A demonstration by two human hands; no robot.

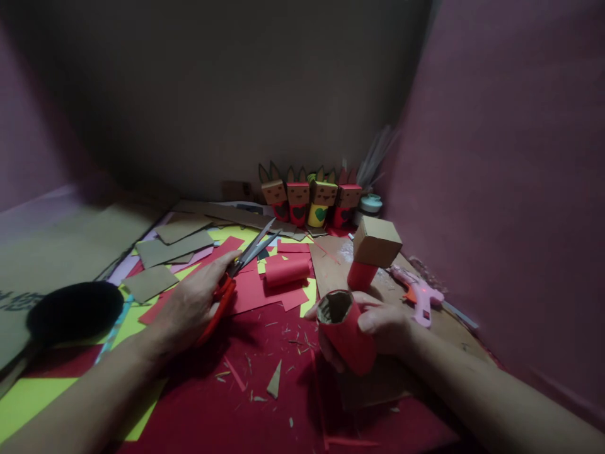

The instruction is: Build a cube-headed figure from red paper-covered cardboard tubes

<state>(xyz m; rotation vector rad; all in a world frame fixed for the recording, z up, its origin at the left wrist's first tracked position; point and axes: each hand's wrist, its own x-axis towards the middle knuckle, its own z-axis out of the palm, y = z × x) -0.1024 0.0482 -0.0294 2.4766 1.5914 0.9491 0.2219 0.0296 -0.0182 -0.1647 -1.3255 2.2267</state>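
Note:
My left hand (pixel 191 302) rests on red-handled scissors (pixel 239 265), fingers curled over the handles; the blades point away toward the back. My right hand (pixel 378 328) is wrapped round a cardboard tube covered in red paper (pixel 347 334), its open end facing up and toward me. Just behind it stands a figure with a brown cardboard box head on a red tube (pixel 373 252). A rolled piece of red paper (pixel 287 270) lies between the scissors and that figure.
Several finished box-headed figures with ears (pixel 309 198) line the back wall. A pink glue gun (pixel 418 293) lies at the right. Cardboard pieces (pixel 174 249), red and yellow paper sheets and scraps cover the floor. A black round object (pixel 75 312) sits at the left.

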